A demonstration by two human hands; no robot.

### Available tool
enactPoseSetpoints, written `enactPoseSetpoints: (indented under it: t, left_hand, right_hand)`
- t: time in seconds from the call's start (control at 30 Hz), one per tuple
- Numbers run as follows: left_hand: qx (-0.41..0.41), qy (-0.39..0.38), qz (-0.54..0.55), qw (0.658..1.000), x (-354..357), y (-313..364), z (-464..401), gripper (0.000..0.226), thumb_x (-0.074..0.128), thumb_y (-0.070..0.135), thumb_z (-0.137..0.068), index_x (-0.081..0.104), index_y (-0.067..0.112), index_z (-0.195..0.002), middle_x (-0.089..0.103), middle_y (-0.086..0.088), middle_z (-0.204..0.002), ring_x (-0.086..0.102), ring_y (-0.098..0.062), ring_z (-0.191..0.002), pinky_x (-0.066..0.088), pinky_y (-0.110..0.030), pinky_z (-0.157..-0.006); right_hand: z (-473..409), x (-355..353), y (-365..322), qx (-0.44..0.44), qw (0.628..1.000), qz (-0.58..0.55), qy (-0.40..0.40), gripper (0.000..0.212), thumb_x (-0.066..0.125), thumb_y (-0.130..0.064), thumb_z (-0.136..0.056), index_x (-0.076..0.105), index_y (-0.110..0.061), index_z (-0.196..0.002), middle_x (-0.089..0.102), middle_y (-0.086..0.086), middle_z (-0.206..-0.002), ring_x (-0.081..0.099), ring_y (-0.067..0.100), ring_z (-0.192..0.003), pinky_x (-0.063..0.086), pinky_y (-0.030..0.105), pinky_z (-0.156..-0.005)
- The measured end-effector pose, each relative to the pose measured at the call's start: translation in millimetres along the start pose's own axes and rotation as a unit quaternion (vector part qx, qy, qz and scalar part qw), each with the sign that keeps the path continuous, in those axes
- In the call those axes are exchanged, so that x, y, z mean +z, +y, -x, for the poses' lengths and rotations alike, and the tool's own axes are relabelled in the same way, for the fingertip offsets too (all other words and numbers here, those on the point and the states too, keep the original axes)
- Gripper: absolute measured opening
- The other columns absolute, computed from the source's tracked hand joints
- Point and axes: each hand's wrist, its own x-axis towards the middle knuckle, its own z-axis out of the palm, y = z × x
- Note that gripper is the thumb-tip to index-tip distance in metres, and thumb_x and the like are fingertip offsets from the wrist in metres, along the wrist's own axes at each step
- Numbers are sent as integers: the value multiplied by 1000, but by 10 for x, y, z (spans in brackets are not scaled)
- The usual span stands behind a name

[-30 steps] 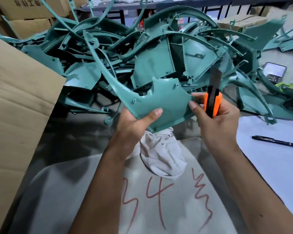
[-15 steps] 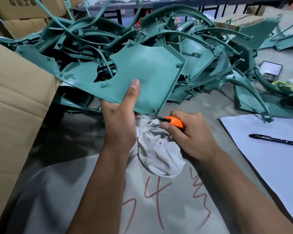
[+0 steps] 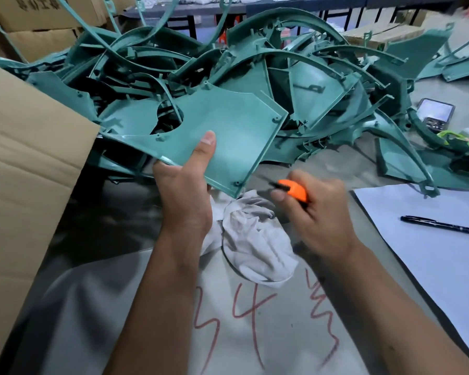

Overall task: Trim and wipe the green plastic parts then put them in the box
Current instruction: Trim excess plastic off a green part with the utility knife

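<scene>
Just now, hands grip a flat, notched green plastic part (image 3: 228,131) and orange knife (image 3: 295,190).

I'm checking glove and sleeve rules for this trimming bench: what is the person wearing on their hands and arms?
Nothing shows on either. The left hand and right hand are bare, with no gloves, rings or watch visible. Both forearms are bare too, with no sleeve or cuff down to the bottom edge of the picture. Nails look short and unpainted on the thumbs that show.
</scene>
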Motion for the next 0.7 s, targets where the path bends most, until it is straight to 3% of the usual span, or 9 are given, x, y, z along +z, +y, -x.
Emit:
enactPoseSetpoints:
  t: [0.1,0.2,0.3,0.53,0.63,0.7]
  left_hand:
    - [23,3,-17,1000,45,-32,17,17,78,7,-81,75,16,-95,79,-3,-107,74,-28,-105,56,-56,-98]
    - [32,-4,-17,999,50,-56,27,11,80,11,-79,80,19,-86,79,-2,-105,75,-25,-103,57,-53,-98]
    - [33,-21,-23,999,33,-59,35,19,78,11,-80,83,30,-83,80,2,-101,76,-22,-100,59,-50,-96]
    - [27,-42,-21,999,-13,-36,21,32,76,9,-80,82,40,-78,80,8,-92,77,-13,-89,61,-30,-73]
    - [24,-46,0,999,-33,-37,10,21,75,4,-80,82,24,-82,80,1,-96,77,-18,-90,61,-31,-71]
    - [21,-48,10,999,-42,-34,7,19,74,3,-80,81,20,-83,80,-2,-97,77,-22,-91,62,-34,-71]
  right_hand:
    - [-9,87,-62,-21,999,15,-47,54,56,-59,-98,61,-11,-76,47,-11,-56,45,16,-49,41,41,-47]
    - [-5,95,-50,-21,998,33,-46,50,57,-58,-98,59,-13,-75,43,-16,-56,42,13,-49,41,40,-47]
    - [5,42,-8,18,1000,22,-6,55,52,-61,-100,58,-12,-75,50,-7,-53,46,16,-47,38,37,-46]
    - [-73,-77,109,155,980,38,120,53,52,-52,-105,29,-30,-62,30,-11,-51,27,10,-48,22,30,-51]
    - [-49,-99,101,104,991,-14,81,50,53,-47,-104,40,-20,-64,39,0,-53,33,14,-49,28,36,-48]
    - [-31,-76,41,50,998,-23,32,46,56,-44,-102,47,-15,-68,41,-7,-52,36,7,-48,31,27,-48]
